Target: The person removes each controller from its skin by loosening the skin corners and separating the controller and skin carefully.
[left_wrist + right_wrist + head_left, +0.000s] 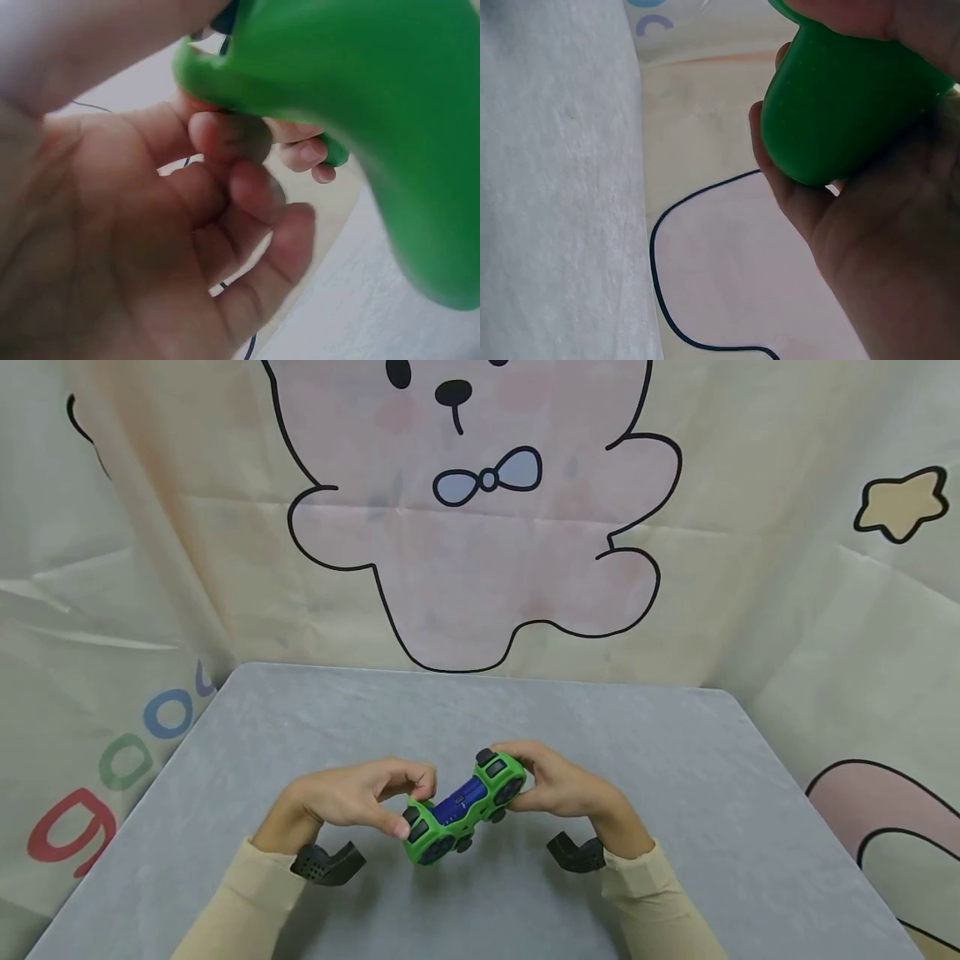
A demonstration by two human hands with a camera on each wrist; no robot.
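A green game controller [467,808] with a blue middle panel and black buttons is held up between both hands, tilted so its right end is higher. The left hand [358,793] pinches its lower-left end, thumb on the near side and fingers curled behind. In the left wrist view, the curled fingers of the left hand [150,217] lie beside the smooth green shell. The right hand [566,781] grips the upper-right end. One rounded green handle of the controller [840,112] lies within the right hand [900,232] in the right wrist view.
A grey cloth-covered table [637,735] lies under the hands. Behind it hangs a curtain [480,552] printed with a pink bear. Black wrist mounts sit on the left wrist [327,864] and the right wrist [576,853], below the hands.
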